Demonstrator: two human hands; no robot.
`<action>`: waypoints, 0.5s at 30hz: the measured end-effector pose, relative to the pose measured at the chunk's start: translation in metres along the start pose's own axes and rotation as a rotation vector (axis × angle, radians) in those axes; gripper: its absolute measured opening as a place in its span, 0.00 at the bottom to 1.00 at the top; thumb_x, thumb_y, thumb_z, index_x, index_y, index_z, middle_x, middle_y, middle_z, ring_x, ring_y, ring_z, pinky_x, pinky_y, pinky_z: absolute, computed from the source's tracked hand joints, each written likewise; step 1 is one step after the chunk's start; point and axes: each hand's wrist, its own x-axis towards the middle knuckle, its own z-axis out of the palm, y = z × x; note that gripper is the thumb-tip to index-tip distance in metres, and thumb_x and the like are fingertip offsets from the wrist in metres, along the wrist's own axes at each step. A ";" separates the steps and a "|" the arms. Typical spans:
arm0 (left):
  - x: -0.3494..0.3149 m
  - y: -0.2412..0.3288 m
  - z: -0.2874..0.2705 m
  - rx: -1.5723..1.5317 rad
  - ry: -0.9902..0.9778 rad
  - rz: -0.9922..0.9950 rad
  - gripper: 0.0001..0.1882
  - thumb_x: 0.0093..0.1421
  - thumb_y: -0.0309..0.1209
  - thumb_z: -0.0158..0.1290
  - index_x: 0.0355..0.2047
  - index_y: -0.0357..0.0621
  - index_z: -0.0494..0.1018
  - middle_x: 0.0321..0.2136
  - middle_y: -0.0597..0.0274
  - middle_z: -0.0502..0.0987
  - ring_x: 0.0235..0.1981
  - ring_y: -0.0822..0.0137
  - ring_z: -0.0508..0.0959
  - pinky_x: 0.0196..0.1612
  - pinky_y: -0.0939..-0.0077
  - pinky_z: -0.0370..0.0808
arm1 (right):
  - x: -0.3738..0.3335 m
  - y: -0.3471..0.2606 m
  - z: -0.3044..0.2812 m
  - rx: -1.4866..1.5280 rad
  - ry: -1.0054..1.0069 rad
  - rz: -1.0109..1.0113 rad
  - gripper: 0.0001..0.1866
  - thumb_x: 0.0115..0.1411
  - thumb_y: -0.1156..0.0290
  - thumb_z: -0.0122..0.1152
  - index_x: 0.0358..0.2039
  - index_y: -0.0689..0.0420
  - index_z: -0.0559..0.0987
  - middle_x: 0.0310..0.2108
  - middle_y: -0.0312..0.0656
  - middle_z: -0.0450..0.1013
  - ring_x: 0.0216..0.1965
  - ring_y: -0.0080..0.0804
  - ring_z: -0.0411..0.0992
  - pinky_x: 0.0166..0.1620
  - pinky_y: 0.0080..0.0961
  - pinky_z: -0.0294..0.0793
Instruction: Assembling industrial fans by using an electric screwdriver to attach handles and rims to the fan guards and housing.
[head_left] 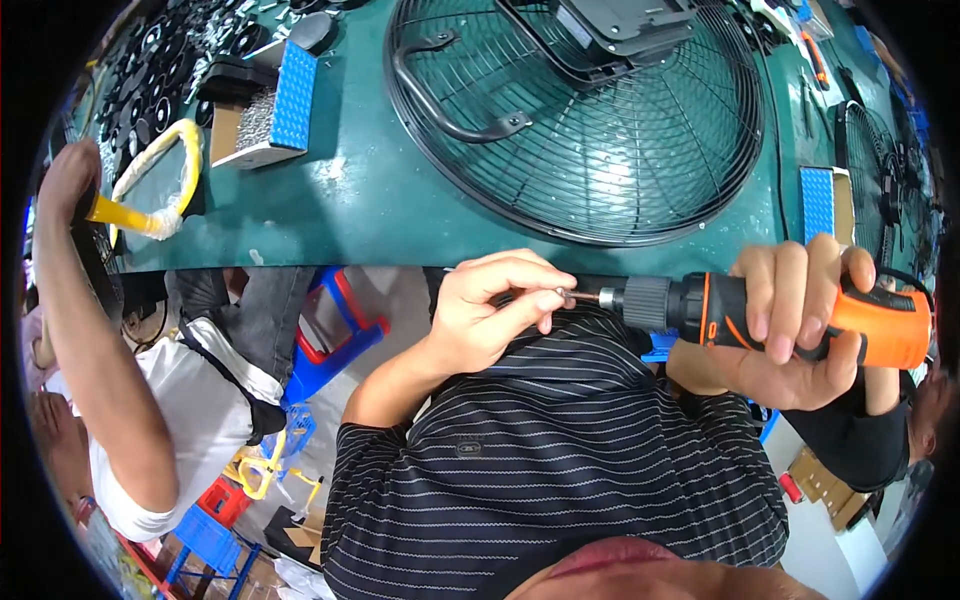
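My right hand [800,310] is wrapped round an orange and black power screwdriver [700,308], held level in front of my chest with its bit pointing left. The fingers of my left hand [495,305] pinch a small metal screw [568,293] at the tip of the bit. Those fingers hide most of the screw. Just beyond both hands, a large round black fan [620,170] lies grille-up on the green table [350,210]. A curved black handle and a dark motor housing show on it.
At left, a blue-sided box [292,100] of screws stands beside piled black parts [155,85]. A co-worker's arm [110,340] reaches over by a yellow looped tool [160,215]. At right are another blue box [820,205] and another fan [880,170].
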 end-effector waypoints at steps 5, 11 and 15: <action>-0.004 -0.001 -0.006 0.020 -0.047 0.008 0.09 0.63 0.17 0.53 0.43 0.31 0.78 0.33 0.52 0.79 0.27 0.74 0.79 0.30 0.82 0.76 | -0.007 0.004 -0.006 -0.045 -0.034 -0.007 0.24 0.63 0.66 0.57 0.56 0.61 0.63 0.29 0.37 0.66 0.22 0.23 0.69 0.28 0.22 0.72; -0.006 -0.011 -0.007 0.022 -0.115 -0.025 0.08 0.64 0.19 0.53 0.42 0.32 0.78 0.32 0.54 0.80 0.25 0.74 0.79 0.28 0.82 0.75 | -0.015 0.003 -0.014 -0.127 -0.051 0.005 0.23 0.61 0.67 0.59 0.52 0.59 0.62 0.27 0.37 0.68 0.18 0.23 0.69 0.24 0.20 0.74; -0.003 -0.012 -0.008 0.053 -0.183 -0.078 0.07 0.63 0.19 0.53 0.40 0.32 0.79 0.30 0.55 0.80 0.24 0.73 0.79 0.26 0.81 0.75 | -0.016 0.002 -0.020 -0.123 -0.086 0.030 0.23 0.61 0.68 0.59 0.53 0.59 0.62 0.28 0.37 0.68 0.19 0.22 0.69 0.25 0.20 0.74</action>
